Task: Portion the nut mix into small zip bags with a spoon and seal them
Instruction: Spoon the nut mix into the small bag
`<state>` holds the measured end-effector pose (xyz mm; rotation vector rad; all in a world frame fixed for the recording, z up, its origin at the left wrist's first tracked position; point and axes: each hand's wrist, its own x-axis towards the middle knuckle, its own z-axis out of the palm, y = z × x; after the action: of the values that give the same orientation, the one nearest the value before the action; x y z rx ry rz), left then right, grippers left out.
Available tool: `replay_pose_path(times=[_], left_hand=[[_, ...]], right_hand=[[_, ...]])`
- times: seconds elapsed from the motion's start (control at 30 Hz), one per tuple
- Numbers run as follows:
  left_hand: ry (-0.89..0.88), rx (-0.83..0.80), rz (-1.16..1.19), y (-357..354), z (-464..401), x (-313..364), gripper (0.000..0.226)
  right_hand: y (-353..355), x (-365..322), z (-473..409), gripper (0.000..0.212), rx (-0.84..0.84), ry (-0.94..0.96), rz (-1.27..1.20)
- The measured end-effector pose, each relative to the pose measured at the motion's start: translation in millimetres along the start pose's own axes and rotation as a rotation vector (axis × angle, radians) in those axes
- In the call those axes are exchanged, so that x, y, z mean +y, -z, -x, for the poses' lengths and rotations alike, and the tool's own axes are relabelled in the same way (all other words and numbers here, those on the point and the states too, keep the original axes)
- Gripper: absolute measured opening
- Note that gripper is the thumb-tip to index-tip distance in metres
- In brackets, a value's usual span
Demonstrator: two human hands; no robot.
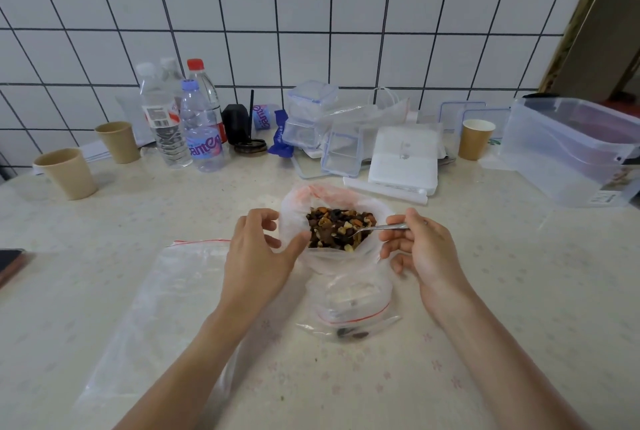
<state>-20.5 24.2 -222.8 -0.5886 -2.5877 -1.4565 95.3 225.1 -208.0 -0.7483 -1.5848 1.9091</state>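
Centrally, on the pale speckled table (pixel 485 291), a large clear bag (pixel 332 201) stands open with nut mix (pixel 337 227) filling its mouth. Left hand (pixel 258 256) holds the bag's left rim, thumb pressed to the plastic near the nuts, fingers curled at the edge. Right hand (pixel 420 246) pinches the handle of a metal spoon (pixel 379 228); the bowl end is dipped into the mix on its right side.

Just in front of the big bag, touching it, lies a small zip bag (pixel 349 311) with a red seal line; a few dark pieces sit at its near end. Whether its seal is open or pressed closed, cannot tell. To the left, partly under the left forearm, lies a flat empty zip bag (pixel 166 291), also with a red strip along its top.

Back of table, against the white tiled wall (pixel 311 13): 3 tan paper cups (pixel 67 173), several water bottles (pixel 204 131), stacked clear lidded containers (pixel 308 117), a white box (pixel 403 161), and a large clear storage bin (pixel 571 149) at far right.
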Motion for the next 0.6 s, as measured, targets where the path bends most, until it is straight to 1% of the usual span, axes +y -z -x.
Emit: replay_pose_path(times=[0.1,0.17,0.23,0.33,0.43,0.5,0.6], left_hand=[[-0.041,0.023,-0.044,5.1,4.8,7.4,0.049],[-0.072,-0.015,-0.064,8.3,7.0,12.6,0.038],[-0.092,-0.108,-0.104,11.3,8.5,17.2,0.031],[-0.092,-0.291,-0.200,13.3,11.7,19.8,0.042],[-0.078,-0.410,-0.245,14.0,13.9,18.5,0.044],[-0.071,-0.472,-0.244,15.4,13.0,17.8,0.040],[-0.074,-0.546,-0.202,15.2,12.9,18.4,0.025]], right_hand=[[4.6,-4.4,-1.7,0.037,0.015,0.014,-0.013],[7.7,-7.0,-3.0,0.037,0.016,0.022,-0.020],[10.1,-9.4,-3.3,0.039,0.007,0.033,-0.031],[13.8,-14.8,-3.0,0.041,-0.019,0.063,-0.054],[19.5,-23.8,-1.3,0.041,-0.081,0.073,-0.057],[23.5,-30.2,0.8,0.040,-0.159,0.072,-0.020],[29.1,-38.1,5.5,0.039,-0.279,0.092,0.088]])
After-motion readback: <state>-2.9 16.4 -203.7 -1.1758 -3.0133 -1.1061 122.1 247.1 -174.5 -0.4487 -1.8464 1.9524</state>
